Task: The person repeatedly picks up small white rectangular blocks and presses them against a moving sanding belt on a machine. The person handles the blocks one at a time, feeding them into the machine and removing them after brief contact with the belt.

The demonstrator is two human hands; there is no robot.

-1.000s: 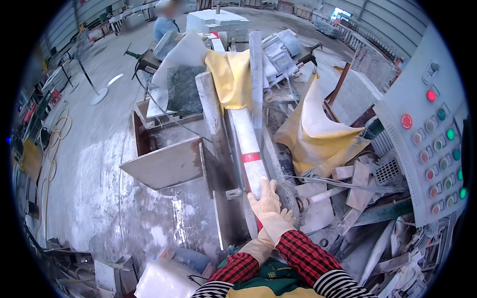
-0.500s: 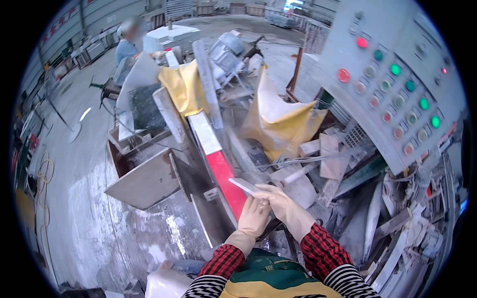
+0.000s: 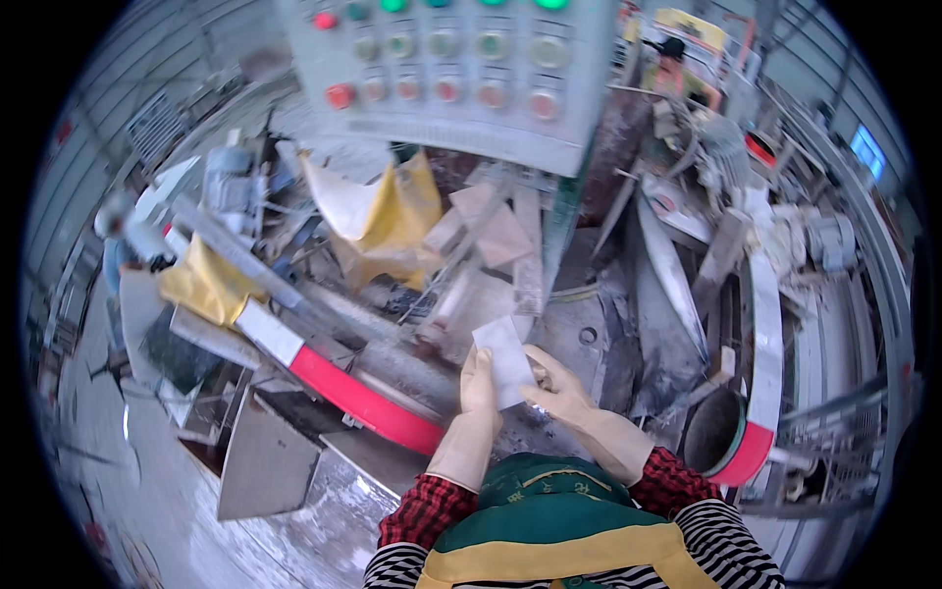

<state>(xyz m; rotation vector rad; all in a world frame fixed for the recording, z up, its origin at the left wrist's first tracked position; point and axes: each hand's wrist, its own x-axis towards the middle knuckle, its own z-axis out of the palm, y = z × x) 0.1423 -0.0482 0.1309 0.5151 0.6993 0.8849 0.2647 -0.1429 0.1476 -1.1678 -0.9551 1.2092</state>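
Here we are, both gloved hands close together in front of the green apron, and the flat white piece is up between them, tilted, resting on no surface that we can see. Our left hand clamps its left edge, thumb across the face, the fingers behind hidden from us. Our right hand pinches the lower right edge, fingers curled.

So where do we stand? The lifting looks done, we judge: the piece is clear of the red belt on our left, whose near stretch shows bare, while a pale slab lies farther up, beside the yellow sheet. Left undone: the piece is neither let go nor set down yet. The second belt curves on our right, well apart from both hands. Whether the piece is sound, we cannot tell through this blur.
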